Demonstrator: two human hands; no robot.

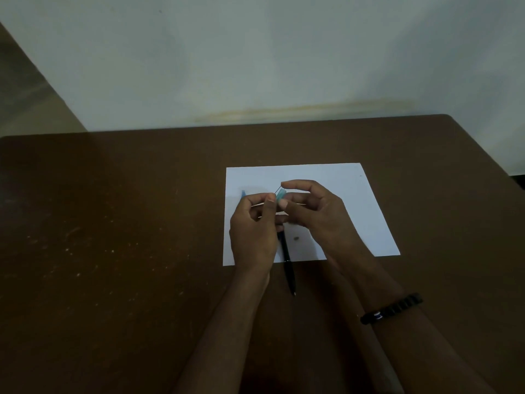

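Item: small teal piece (280,194), held above the white sheet of paper (355,200), just clear of its surface; what kind of part it is cannot be told. A thin dark line runs from its upper end.
Left hand (252,231): fingers curled, pinching the teal piece from the left.
Right hand (318,211): fingers curled, thumb and forefinger closed on the same piece from the right; black bracelet (392,308) on the wrist.
Black pen (288,268): lies partly on the paper and partly on the brown tabletop (142,223), its far end hidden under the hands.
Blue object (243,193): on the paper, just left of the left hand.
Small dark speck (296,238): on the paper beside the pen.
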